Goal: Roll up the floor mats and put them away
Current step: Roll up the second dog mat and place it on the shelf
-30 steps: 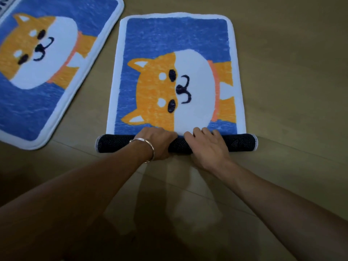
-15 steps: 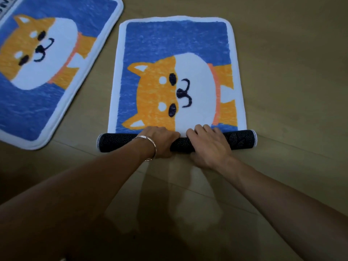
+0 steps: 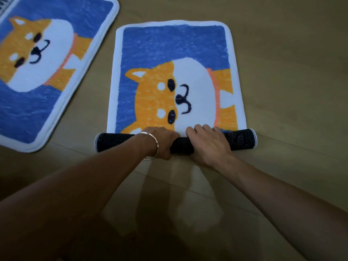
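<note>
A blue floor mat (image 3: 173,53) with an orange-and-white dog picture lies on the floor in front of me. Its near end is rolled into a dark dotted roll (image 3: 116,141) that shows the black underside. My left hand (image 3: 163,142), with a silver bracelet on the wrist, grips the roll left of its middle, fingers curled over it. My right hand (image 3: 209,142) lies over the roll just right of the middle, fingers bent over its far side. A second, same-patterned mat (image 3: 37,72) lies flat at the upper left.
The wooden floor (image 3: 291,81) is bare to the right of the mat and in front of the roll. A strip of something with dark lettering (image 3: 2,4) shows at the top left corner.
The roll has moved a little farther up the mat and now covers the dog's lower ear. Both hands moved forward with it.
</note>
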